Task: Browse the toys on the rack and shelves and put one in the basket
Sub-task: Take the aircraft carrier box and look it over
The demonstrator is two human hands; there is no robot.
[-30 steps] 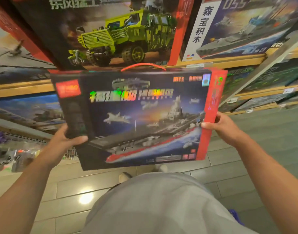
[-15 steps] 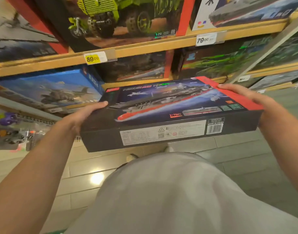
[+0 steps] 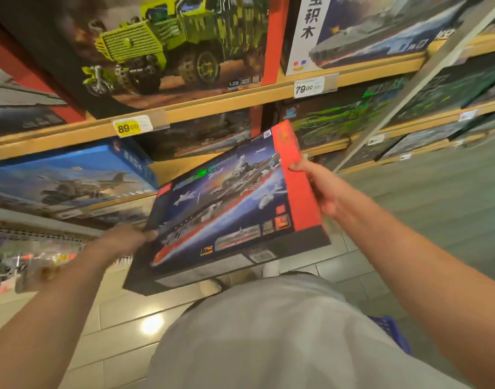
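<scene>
- Head view, centre of the frame: we see the aircraft-carrier box [image 3: 229,209] held tilted in the air in front of the shelves [image 3: 212,103], its red side panel raised toward the upper right and its dark bottom edge lowest, toward the wearer.
- Head view, right of centre: the right hand [image 3: 322,189] grips the red panel, thumb on the printed face and the other fingers hidden behind the box.
- Head view, left of centre: the left hand [image 3: 122,240] is blurred; its thumb lies on the lower left edge of the box and appears to pinch it, though we cannot make out the fingers behind.
- Head view, lower right: a blue basket [image 3: 392,329] shows only as a sliver behind the grey shirt, well apart from the box.
- Risk, as we judge it: both holds sit on edges of a wide, tilted box, so a loosened left pinch could let the low corner swing down and slip.
- Risk: the raised corner lies near the lower shelf boxes and could knock them.
- Risk: the basket being mostly hidden, a blind lowering could miss its rim.
</scene>
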